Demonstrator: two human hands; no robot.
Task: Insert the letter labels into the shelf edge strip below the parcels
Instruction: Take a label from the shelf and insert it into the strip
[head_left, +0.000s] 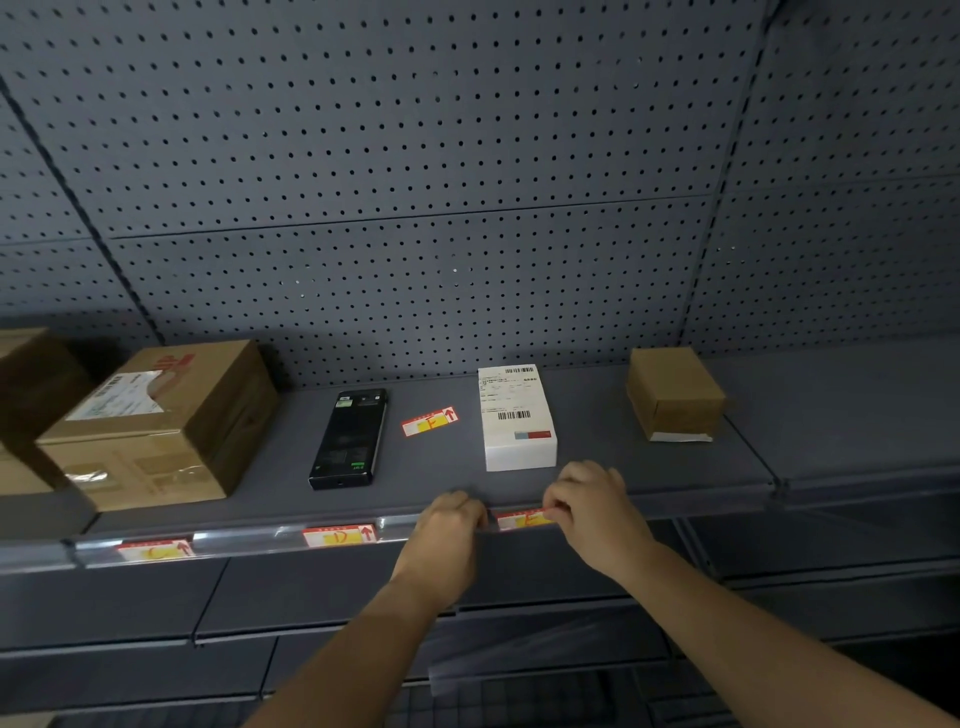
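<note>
A clear edge strip (249, 540) runs along the front of the grey shelf. Two red-and-yellow labels sit inside it: the C label (155, 550) at left and the D label (340, 535) below the black box. A third label, the E label (522, 519), lies at the strip below the white parcel (517, 421). My right hand (592, 512) pinches its right end. My left hand (454, 525) grips the strip edge just left of it, fingers curled. A loose F label (430, 422) lies on the shelf between the black box (349, 439) and the white parcel.
A large cardboard box (166, 421) stands at the left, with another brown box (31, 384) behind it. A small cardboard box (674, 392) sits at the right. Pegboard backs the shelf. Lower grey shelves (311, 613) lie beneath my arms.
</note>
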